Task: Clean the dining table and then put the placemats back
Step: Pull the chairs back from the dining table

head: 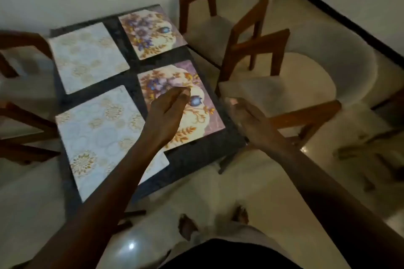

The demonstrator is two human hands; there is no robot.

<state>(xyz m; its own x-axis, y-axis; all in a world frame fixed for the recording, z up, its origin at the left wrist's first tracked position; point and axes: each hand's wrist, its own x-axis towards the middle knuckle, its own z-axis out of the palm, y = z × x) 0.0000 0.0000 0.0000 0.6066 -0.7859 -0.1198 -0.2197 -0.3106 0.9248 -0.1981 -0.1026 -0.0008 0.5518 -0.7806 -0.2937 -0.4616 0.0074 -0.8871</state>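
Dark marbled stone dining table (pixel 192 159) is carrying the purple floral rectangular placemat (pixel 209 116) at its near right, directly under my left hand (pixel 166 113), fingers straight, together, holding nothing. Its long axis is running near to far; my right hand (pixel 247 120), blurred, loosely spread, is hovering just beside its right edge.

The dark, mottled dining table (pixel 192 160) bears four rectangular placemats lying flat in a two-by-two grid with dark gaps between them: on the left the far pale mat (pixel 88 57) and near pale mat (pixel 102 137), both with gold medallions, and on the right the far floral mat (pixel 152 33) and near floral mat (pixel 201 116), purple and cream.
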